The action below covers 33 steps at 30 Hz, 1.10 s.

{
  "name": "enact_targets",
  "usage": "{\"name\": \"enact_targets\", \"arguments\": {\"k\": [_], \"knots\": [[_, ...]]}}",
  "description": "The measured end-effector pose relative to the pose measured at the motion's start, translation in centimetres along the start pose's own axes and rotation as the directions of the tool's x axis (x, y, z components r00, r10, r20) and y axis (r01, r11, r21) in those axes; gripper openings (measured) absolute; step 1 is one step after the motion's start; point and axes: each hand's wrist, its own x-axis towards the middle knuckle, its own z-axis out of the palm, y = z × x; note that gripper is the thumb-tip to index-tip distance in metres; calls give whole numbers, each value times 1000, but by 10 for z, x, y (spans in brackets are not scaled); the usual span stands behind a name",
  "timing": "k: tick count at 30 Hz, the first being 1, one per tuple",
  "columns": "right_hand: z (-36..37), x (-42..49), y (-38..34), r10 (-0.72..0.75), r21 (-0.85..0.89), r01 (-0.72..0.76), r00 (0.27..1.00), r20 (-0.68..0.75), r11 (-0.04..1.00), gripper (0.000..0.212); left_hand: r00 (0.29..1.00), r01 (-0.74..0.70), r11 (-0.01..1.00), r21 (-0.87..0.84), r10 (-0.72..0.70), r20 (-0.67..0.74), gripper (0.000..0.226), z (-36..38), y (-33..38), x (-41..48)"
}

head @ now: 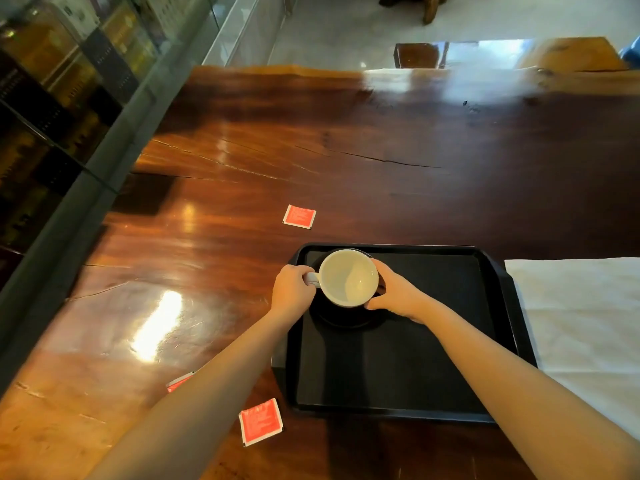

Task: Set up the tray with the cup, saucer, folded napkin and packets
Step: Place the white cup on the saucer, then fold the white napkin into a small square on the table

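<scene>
A black tray [433,358] lies on the wooden table. In its far left corner a white cup [348,277] stands on a black saucer [346,318]. My left hand [292,289] pinches the cup's handle on the left. My right hand [396,292] cups the right side of the cup, thumb low near the saucer. A white napkin [585,317] lies spread out on the table, right of the tray. One red packet [299,216] lies beyond the tray, another red packet [261,421] near the tray's front left corner, and a third red packet [178,382] is partly hidden by my left forearm.
The glossy wooden table [346,150] stretches far ahead, with a crack across its middle. A glass display case [62,98] runs along the left side. A wooden bench [571,57] stands beyond the table's far edge.
</scene>
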Motion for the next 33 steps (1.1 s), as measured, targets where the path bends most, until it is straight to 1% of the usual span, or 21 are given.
{"name": "enact_targets", "arguments": {"k": [4, 10, 12, 14, 16, 18, 22, 25, 29, 33], "knots": [[-1, -6, -4, 58, 6, -58, 998, -36, 998, 86, 997, 27, 999, 20, -28, 67, 43, -9, 1, 0], [-13, -29, -15, 116, -40, -119, 991, -65, 992, 85, 995, -22, 994, 109, 10, 103, 44, -36, 11, -4], [-22, -39, -19, 145, -99, -151, 987, -61, 984, 81, 995, -38, 991, 130, 26, 98, 43, -47, 16, -4], [-34, -49, -24, 183, -173, -188, 982, -48, 967, 75, 993, -71, 986, 151, 56, 105, 37, -57, 25, -4], [-47, -60, -30, 221, -226, -226, 974, -48, 948, 72, 983, -138, 971, 193, 110, 150, 20, -67, 40, -5], [-57, -71, -35, 237, -296, -246, 969, -67, 923, 70, 960, -216, 948, 232, 162, 229, 16, -72, 58, -8], [-71, -90, -39, 240, -475, -261, 965, -107, 840, 71, 878, -392, 883, 259, 274, 393, 26, -65, 97, -22], [-78, -102, -32, 267, -574, -285, 956, -117, 768, 74, 819, -472, 834, 286, 294, 493, 35, -48, 119, -35], [-89, -122, -13, 274, -616, -290, 954, -123, 733, 73, 749, -544, 780, 310, 285, 598, 34, -18, 143, -53], [-115, -147, 23, 250, -636, -291, 956, -156, 715, 70, 725, -597, 725, 343, 304, 618, 29, 31, 172, -68]]}}
